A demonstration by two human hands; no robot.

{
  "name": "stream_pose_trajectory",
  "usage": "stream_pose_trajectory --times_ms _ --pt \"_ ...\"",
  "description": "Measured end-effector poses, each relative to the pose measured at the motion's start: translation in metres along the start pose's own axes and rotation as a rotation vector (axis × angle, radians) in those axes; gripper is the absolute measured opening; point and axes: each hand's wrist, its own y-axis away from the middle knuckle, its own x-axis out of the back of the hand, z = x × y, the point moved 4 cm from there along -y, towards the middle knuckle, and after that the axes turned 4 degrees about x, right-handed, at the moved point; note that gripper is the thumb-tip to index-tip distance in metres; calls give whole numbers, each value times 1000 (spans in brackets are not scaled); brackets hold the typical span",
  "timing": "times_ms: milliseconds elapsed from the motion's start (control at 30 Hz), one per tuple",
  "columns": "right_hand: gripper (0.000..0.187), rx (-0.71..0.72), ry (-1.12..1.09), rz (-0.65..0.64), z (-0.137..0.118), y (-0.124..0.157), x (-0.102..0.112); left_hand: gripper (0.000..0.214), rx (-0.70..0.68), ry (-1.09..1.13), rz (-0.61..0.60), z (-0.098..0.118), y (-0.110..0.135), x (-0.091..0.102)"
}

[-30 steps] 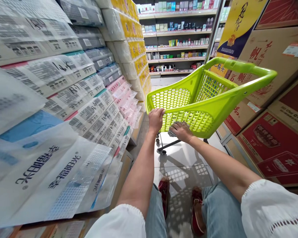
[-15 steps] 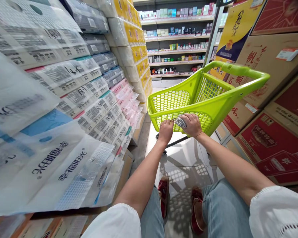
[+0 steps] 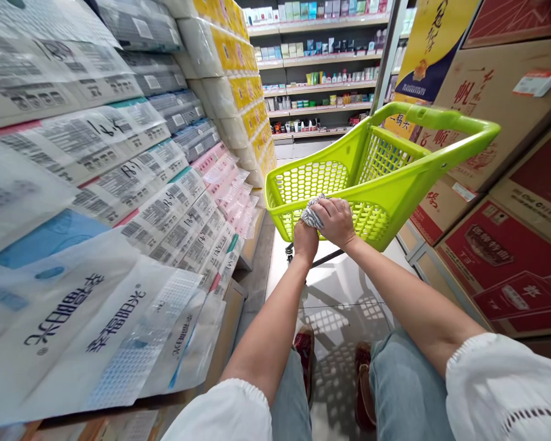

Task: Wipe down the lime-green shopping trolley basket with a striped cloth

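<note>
A lime-green plastic shopping cart [image 3: 408, 184] stands tilted on the tiled aisle floor in front of me. My right hand [image 3: 336, 220] is closed round a grey-and-white cloth [image 3: 311, 212] and presses it on the cart's near rim. My left hand [image 3: 305, 240] sits just below and left of it, fingers curled against the cart's near wall under the rim. Nothing shows inside the cart's basket.
Stacked packs of tissue and toilet paper [image 3: 119, 184] fill the shelving on my left. Brown and red cardboard cartons [image 3: 514, 245] are piled on my right. Shelves of small bottles and boxes [image 3: 321, 79] close the aisle's far end. My feet [image 3: 335, 373] stand on the tiles.
My right hand has moved the cloth from low on the cart's near wall up onto the rim. My left hand has slid from the rim's left part to beside the right hand.
</note>
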Motion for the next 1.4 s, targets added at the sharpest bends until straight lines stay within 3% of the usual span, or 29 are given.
stream_pose_trajectory --times_ms 167,300,533,800,967,1100,1233,1400 --pt "27 90 59 -66 5 6 -20 22 -129 -267 -67 -17 -9 -6" --pt "26 116 95 -98 23 17 -18 24 -203 -397 -68 -18 -8 -2" --pt "26 -133 143 -68 74 49 4 32 -217 -365 -20 -14 -10 3" --pt "33 -104 89 -1 22 16 -17 33 -199 -360 -22 -11 -14 8" --pt "30 -25 84 -112 33 27 -18 37 -170 -367 -25 -21 -18 15" --pt "28 -72 117 -109 48 33 -4 37 -168 -359 -29 -24 -18 15" --pt "32 -64 63 -38 35 16 -1 32 -190 -380 -14 -20 -14 15" --pt "29 -37 42 -47 18 14 -26 30 -214 -363 -62 -20 -12 13"
